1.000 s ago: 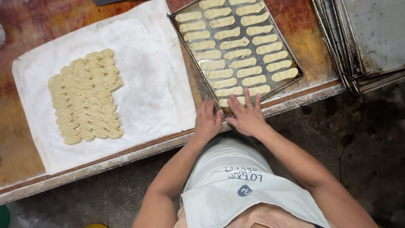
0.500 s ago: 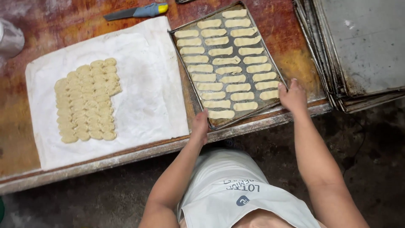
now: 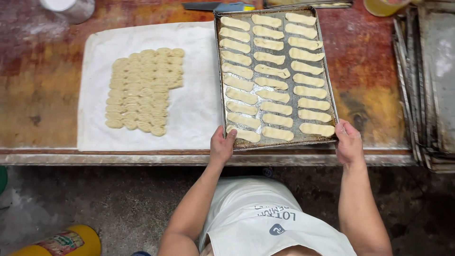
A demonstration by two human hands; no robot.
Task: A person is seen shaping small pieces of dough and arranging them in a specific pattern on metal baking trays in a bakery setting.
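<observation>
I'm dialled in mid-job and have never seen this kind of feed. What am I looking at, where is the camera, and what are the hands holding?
There is no machine here: the single view comes from a camera worn on a person's head, looking straight down at their own two bare hands. The left hand grips the near-left corner of a metal baking tray, and the right hand grips its near-right corner. The tray carries three columns of long pale dough pieces. It rests on a worn wooden table. To its left lies a white cloth with a packed block of small dough pieces. Empty trays are stacked at the right.
</observation>
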